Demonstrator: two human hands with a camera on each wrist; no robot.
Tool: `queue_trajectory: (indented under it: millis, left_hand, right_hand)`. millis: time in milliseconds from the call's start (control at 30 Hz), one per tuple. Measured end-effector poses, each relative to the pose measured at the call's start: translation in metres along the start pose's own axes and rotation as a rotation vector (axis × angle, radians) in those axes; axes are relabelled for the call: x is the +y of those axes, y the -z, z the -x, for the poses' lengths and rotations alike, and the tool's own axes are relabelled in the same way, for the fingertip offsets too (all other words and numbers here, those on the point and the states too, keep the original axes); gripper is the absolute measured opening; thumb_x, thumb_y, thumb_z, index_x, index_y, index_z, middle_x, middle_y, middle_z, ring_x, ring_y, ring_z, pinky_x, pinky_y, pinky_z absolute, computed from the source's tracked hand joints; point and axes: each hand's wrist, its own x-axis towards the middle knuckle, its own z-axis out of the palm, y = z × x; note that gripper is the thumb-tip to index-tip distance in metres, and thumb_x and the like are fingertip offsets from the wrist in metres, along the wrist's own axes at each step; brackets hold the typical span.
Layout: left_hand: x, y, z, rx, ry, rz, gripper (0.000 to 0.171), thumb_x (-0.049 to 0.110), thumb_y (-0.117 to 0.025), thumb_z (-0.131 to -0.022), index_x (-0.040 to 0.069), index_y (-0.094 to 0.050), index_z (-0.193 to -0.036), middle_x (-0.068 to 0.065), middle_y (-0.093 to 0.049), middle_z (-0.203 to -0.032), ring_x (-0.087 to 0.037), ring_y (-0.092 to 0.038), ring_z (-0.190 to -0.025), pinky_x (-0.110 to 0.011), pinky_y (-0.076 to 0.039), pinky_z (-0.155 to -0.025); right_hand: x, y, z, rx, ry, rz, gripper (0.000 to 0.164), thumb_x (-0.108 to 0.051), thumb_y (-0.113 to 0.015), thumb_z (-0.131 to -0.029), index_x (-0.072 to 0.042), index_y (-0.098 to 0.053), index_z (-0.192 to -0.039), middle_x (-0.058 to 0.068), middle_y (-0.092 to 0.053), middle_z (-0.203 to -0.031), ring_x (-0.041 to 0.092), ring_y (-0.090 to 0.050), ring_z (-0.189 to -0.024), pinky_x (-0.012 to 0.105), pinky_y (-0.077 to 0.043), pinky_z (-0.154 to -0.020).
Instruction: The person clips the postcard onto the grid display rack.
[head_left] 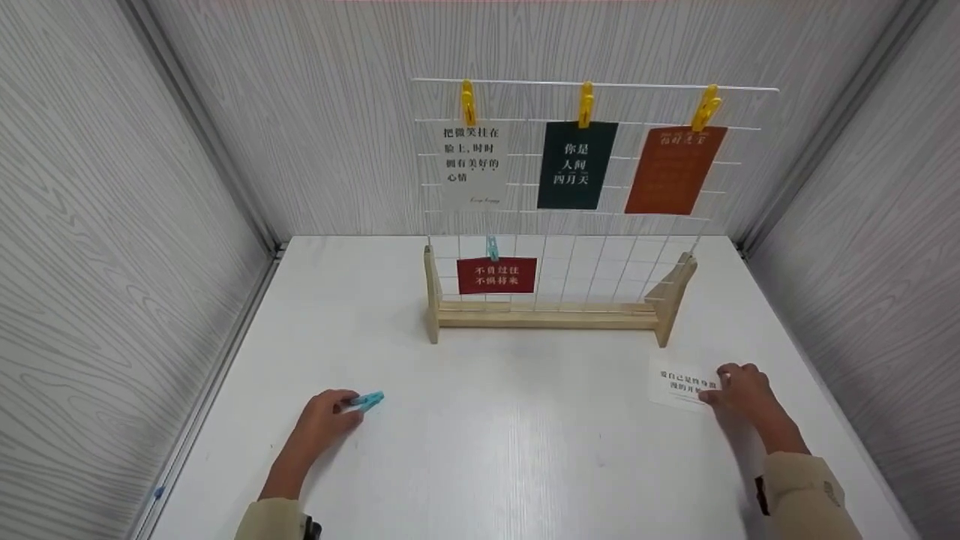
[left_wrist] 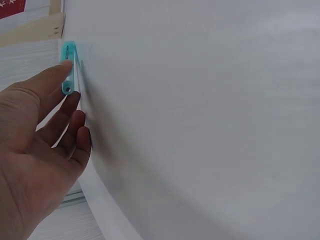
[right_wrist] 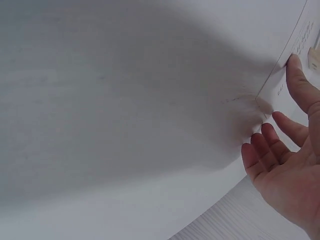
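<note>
In the head view, my left hand [head_left: 326, 420] pinches a light-blue plastic clothespin [head_left: 369, 400] low over the white table at left. The left wrist view shows the clothespin [left_wrist: 68, 67] between thumb and fingertips. At right, my right hand [head_left: 750, 397] is at the near right corner of a white card [head_left: 671, 386] with dark lettering, which lies on the table. The thumb [right_wrist: 295, 67] touches the card's edge in the right wrist view. The other fingers are spread loosely beside the corner.
A white wire grid [head_left: 570, 259] stands on a wooden base [head_left: 547, 319]. Yellow clothespins hold a white card [head_left: 472, 187], a dark green card [head_left: 577, 161] and an orange card [head_left: 675, 180]. Below, a light-blue clothespin [head_left: 492, 247] holds a red card [head_left: 497, 285]. Panels surround the table.
</note>
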Motion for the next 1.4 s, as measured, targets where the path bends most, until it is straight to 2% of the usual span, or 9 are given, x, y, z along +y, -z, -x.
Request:
queue_trajectory:
  millis: [267,500,667,933,1100,1200,1400]
  left_hand:
    - [0.006,-0.002,0.004,-0.004,0.024,0.019,0.041,0.016,-0.067,-0.096,0.006,-0.061,-0.135,-0.014,-0.065,-0.127,-0.029,-0.057,-0.114,-0.05,-0.048,-0.102]
    - [0.011,-0.002,0.004,0.008,0.006,0.028,0.043,0.018,-0.061,-0.1,0.005,-0.057,-0.14,-0.014,-0.061,-0.13,-0.025,-0.056,-0.111,-0.04,-0.049,-0.093]
    - [0.014,-0.003,0.001,0.018,0.0,0.024,0.044,0.022,-0.056,-0.103,0.006,-0.053,-0.144,-0.014,-0.057,-0.132,-0.023,-0.053,-0.108,-0.034,-0.048,-0.088]
    - [0.02,-0.002,0.0,0.066,-0.051,0.029,0.042,0.02,-0.052,-0.106,0.003,-0.053,-0.144,-0.016,-0.055,-0.13,-0.025,-0.051,-0.108,-0.041,-0.046,-0.093]
    - [0.025,-0.004,0.001,0.066,-0.053,0.081,0.043,0.023,-0.05,-0.107,0.004,-0.052,-0.145,-0.017,-0.052,-0.132,-0.028,-0.05,-0.115,-0.047,-0.044,-0.103]
    - [0.028,-0.004,0.003,0.072,-0.057,0.113,0.044,0.024,-0.054,-0.106,0.005,-0.052,-0.146,-0.015,-0.054,-0.132,-0.027,-0.054,-0.116,-0.043,-0.047,-0.101]
    - [0.037,-0.005,0.003,0.099,-0.052,0.246,0.048,0.022,-0.068,-0.098,0.002,-0.056,-0.139,-0.013,-0.061,-0.125,-0.026,-0.06,-0.117,-0.035,-0.054,-0.095]
  right_hand:
    - [-0.001,0.004,0.003,0.0,-0.027,-0.037,0.07,-0.036,-0.081,-0.086,0.02,-0.054,-0.119,0.04,-0.052,-0.116,0.051,-0.054,-0.105,0.058,-0.048,-0.089]
    - [0.002,0.006,0.003,-0.073,-0.108,-0.134,0.069,-0.034,-0.074,-0.092,0.017,-0.043,-0.126,0.037,-0.052,-0.122,0.045,-0.054,-0.105,0.057,-0.047,-0.09]
    - [0.003,0.006,0.007,-0.047,-0.099,-0.214,0.067,-0.031,-0.071,-0.095,0.015,-0.04,-0.133,0.04,-0.046,-0.13,0.049,-0.052,-0.114,0.058,-0.047,-0.093]
    - [0.003,0.004,0.015,0.039,-0.019,-0.296,0.042,-0.017,-0.056,-0.103,0.012,-0.051,-0.134,0.033,-0.058,-0.125,0.032,-0.061,-0.101,0.034,-0.052,-0.077]
    - [-0.001,0.006,0.016,0.058,-0.015,-0.374,0.039,-0.015,-0.051,-0.106,0.011,-0.051,-0.135,0.029,-0.062,-0.12,0.022,-0.066,-0.091,0.027,-0.054,-0.073]
    - [-0.004,0.009,0.016,0.078,-0.006,-0.413,0.039,-0.015,-0.052,-0.105,0.01,-0.053,-0.134,0.027,-0.063,-0.117,0.018,-0.066,-0.087,0.024,-0.055,-0.071]
    - [-0.013,0.014,0.019,0.121,0.017,-0.467,0.038,-0.016,-0.056,-0.104,0.008,-0.056,-0.133,0.024,-0.065,-0.114,0.014,-0.066,-0.083,0.025,-0.057,-0.071]
